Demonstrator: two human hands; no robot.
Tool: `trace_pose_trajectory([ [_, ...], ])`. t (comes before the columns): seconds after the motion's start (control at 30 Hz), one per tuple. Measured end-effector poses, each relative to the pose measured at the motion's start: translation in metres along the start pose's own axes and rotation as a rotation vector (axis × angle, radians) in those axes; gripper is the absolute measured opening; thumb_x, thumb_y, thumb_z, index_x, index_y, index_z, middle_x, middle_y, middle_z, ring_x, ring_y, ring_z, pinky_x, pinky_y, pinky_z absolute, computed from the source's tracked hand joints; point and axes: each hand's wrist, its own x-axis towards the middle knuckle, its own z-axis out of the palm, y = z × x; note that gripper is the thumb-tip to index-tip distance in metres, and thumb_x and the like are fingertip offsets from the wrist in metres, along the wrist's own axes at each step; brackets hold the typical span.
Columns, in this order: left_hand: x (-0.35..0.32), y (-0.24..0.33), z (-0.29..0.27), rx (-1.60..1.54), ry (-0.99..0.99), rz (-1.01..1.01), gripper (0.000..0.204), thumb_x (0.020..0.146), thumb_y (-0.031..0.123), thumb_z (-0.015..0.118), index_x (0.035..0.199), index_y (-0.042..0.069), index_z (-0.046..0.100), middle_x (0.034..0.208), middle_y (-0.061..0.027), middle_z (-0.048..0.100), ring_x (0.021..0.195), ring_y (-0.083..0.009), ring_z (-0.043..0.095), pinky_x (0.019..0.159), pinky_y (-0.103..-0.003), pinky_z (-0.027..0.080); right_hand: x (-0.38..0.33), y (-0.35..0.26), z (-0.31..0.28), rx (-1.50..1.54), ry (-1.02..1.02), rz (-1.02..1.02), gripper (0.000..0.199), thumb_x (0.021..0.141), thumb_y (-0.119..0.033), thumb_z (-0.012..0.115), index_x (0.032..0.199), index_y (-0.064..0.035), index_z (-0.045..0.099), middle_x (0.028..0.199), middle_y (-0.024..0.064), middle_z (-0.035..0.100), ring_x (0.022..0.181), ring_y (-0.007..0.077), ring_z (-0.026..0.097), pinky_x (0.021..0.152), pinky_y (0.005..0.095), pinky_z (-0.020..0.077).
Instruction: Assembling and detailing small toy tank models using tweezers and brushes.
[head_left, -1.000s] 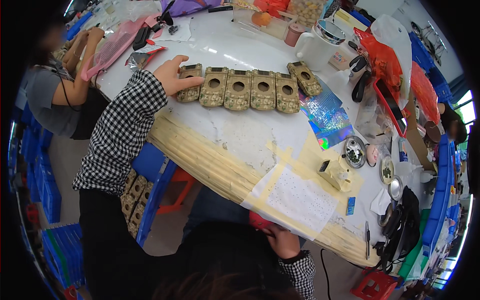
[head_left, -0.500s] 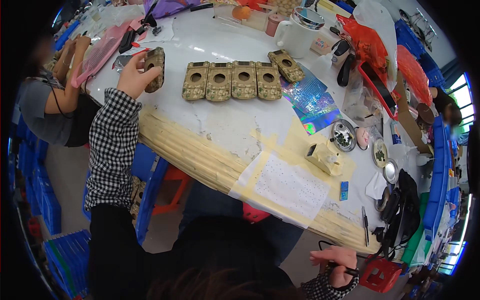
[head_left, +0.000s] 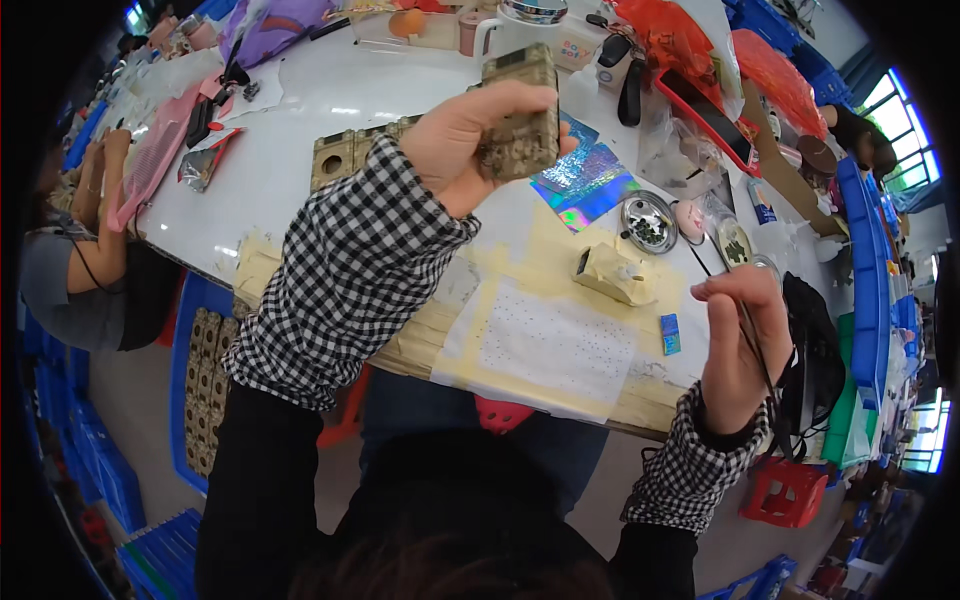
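Left grip [head_left: 455,135] around camouflaged hull [head_left: 520,108], farther right than before; right grip [head_left: 740,335] on thin tool [head_left: 758,348]

Printed lettering stands on the small, pale, boxy pack [head_left: 577,50] beside the white, handled mug [head_left: 527,32]. Other marks are too small to read.

We find a passable lane over the flat white dotted paper [head_left: 545,345], left of our bare right hand [head_left: 748,375]; the cream boxy block [head_left: 615,278] and round silver metal dish [head_left: 638,207] obstruct beyond.
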Motion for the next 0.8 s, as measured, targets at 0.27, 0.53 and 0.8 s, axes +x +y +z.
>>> trace_pose_trajectory([
  [0.27, 0.012, -0.052, 0.013, -0.112, 0.146, -0.222, 0.038, 0.098, 0.026, 0.045, 0.124, -0.001, 0.045, 0.114, -0.0134, 0.059, 0.107, -0.0246, 0.058, 0.094, -0.039, 0.049, -0.005, 0.046, 0.012, -0.171, -0.07, 0.084, 0.008, 0.083, -0.003, 0.063, 0.091, -0.0001, 0.064, 0.074, 0.0097, 0.057, 0.075, 0.0234, 0.055, 0.064, 0.0302, 0.0427],
  [0.53, 0.004, -0.051, 0.009, -0.112, 0.073, -0.172, 0.047, 0.102, 0.034, 0.029, 0.137, 0.002, 0.032, 0.134, -0.0167, 0.046, 0.124, -0.0273, 0.047, 0.104, -0.044, 0.041, -0.002, 0.046, 0.017, -0.261, -0.123, -0.113, 0.018, 0.073, 0.001, 0.069, 0.09, -0.0015, 0.066, 0.082, 0.012, 0.06, 0.079, 0.0275, 0.057, 0.069, 0.0345, 0.0461],
  [0.8, 0.003, -0.058, 0.013, -0.128, 0.135, -0.203, 0.047, 0.1, 0.037, 0.038, 0.132, 0.003, 0.036, 0.127, -0.0142, 0.05, 0.117, -0.0252, 0.053, 0.1, -0.041, 0.047, -0.007, 0.039, 0.018, -0.378, -0.143, -0.122, 0.024, 0.068, -0.002, 0.074, 0.092, -0.0035, 0.066, 0.085, 0.0118, 0.062, 0.083, 0.0284, 0.059, 0.071, 0.036, 0.0479],
])
